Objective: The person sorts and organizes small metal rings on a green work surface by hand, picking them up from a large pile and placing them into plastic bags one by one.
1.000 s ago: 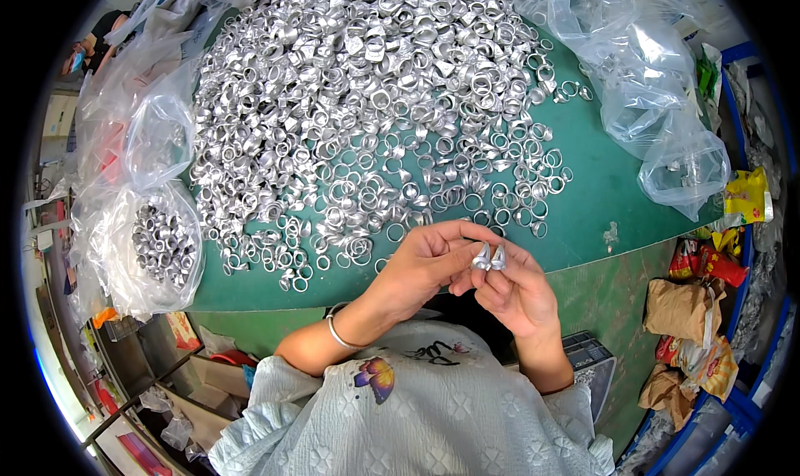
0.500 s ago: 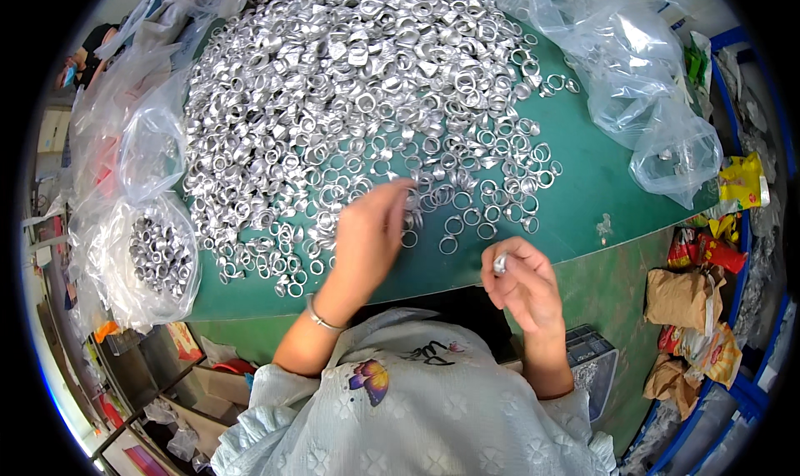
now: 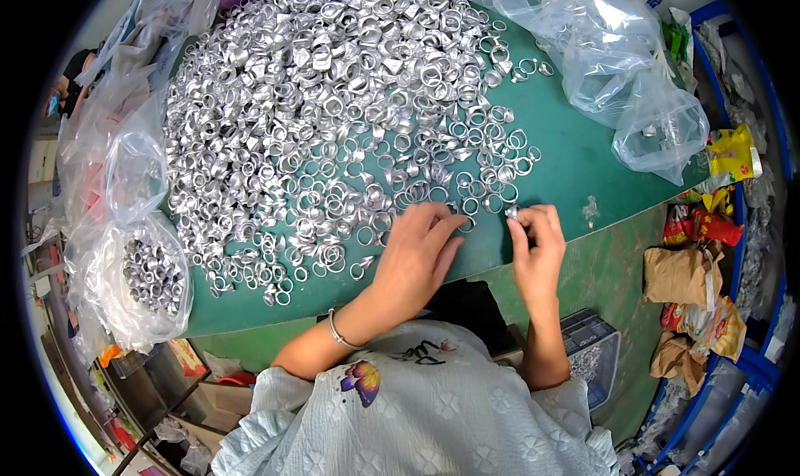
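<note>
A large heap of silver-coloured metal rings point(image 3: 333, 84) covers much of the green table point(image 3: 575, 151). My left hand point(image 3: 412, 259) is over the near edge of the heap, palm down. Its index fingertip touches or nearly touches a loose ring point(image 3: 467, 224), with the thumb held apart from it. To the right, my right hand point(image 3: 537, 247) pinches one ring point(image 3: 511, 212) between thumb and fingers, just above the table near its front edge. Part of that ring is hidden by the fingertips.
A clear plastic bag point(image 3: 125, 309) with more rings sits at the table's left. Another clear bag point(image 3: 600, 59) lies at the far right. Below the right edge is a grey bin point(image 3: 596, 355), and snack packets point(image 3: 700, 226) and a paper bag point(image 3: 683, 280) are by a blue rack.
My left hand has moved right and nearer, away from the middle of the heap. My right hand has risen and turned, still pinching a ring. The whole view has shifted slightly.
</note>
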Tool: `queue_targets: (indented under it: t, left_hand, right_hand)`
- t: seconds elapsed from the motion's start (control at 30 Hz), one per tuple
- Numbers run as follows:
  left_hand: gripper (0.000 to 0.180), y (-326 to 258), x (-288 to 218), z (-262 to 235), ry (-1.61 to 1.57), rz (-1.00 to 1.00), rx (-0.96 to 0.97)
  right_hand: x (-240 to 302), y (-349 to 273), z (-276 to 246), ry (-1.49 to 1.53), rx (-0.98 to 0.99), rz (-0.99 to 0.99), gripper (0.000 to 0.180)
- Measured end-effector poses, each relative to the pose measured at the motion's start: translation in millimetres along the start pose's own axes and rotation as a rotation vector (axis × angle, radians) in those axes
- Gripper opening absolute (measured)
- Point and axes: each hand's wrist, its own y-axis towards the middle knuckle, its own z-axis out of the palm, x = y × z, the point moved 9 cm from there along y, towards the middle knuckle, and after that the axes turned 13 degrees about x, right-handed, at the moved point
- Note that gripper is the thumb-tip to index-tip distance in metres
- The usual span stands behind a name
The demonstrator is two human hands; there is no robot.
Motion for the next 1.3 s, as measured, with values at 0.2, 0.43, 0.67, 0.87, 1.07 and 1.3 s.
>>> queue_targets:
  t: [0.2, 0.43, 0.67, 0.87, 1.07, 1.3]
  left_hand:
    - [0.038, 5, 2, 23, -0.806, -0.052, 0.166]
    - [0.028, 1, 1, 19, -0.879, -0.014, 0.092]
    - [0.025, -5, 16, 30, -1.039, -0.112, 0.148]
    - [0.030, -19, 16, 81, -1.815, -0.505, 0.344]
    - [0.030, -21, 24, 88, -1.761, -0.600, 0.341]
    - [0.021, -19, 31, 80, -1.489, -0.531, 0.206]
  right_hand:
    - [21, -26, 51, 1.410, 0.354, 0.131, 0.013]
    - [33, -29, 40, 0.947, 0.376, 0.026, 0.012]
    - [39, -29, 27, 1.014, 0.241, 0.047, 0.017]
    - [40, -33, 20, 0.365, 0.054, -0.179, 0.014]
    - [43, -16, -15, 0.001, -0.199, -0.226, 0.021]
    - [18, 17, -13, -0.213, -0.034, -0.153, 0.013]
